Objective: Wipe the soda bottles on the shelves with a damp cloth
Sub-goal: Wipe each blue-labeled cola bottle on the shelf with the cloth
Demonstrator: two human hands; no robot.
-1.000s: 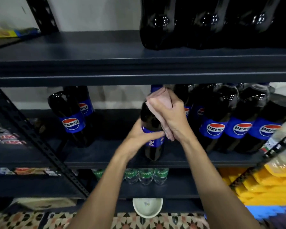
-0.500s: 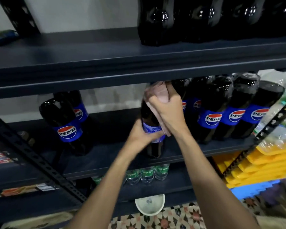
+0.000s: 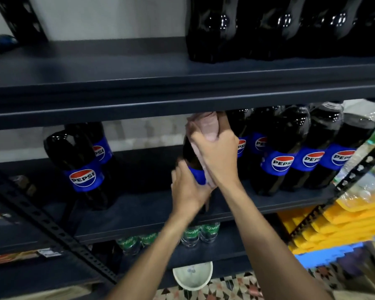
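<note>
Shelf (image 3: 149,204) bottle (image 3: 189,153), cloth (image 3: 206,126) seemingly under fingers (image 3: 200,144)

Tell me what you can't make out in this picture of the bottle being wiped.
Head view: neck and cap of the held bottle, hidden by the cloth and the right hand.
Its label, mostly covered by the left hand.
Upper parts of the top-shelf bottles, cut off by the top edge.
Print on the packets at lower left, too blurred to read.

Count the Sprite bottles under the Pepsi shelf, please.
4. Two Sprite bottles stand left of the left arm; two more right of it. The arm may hide others.
</note>
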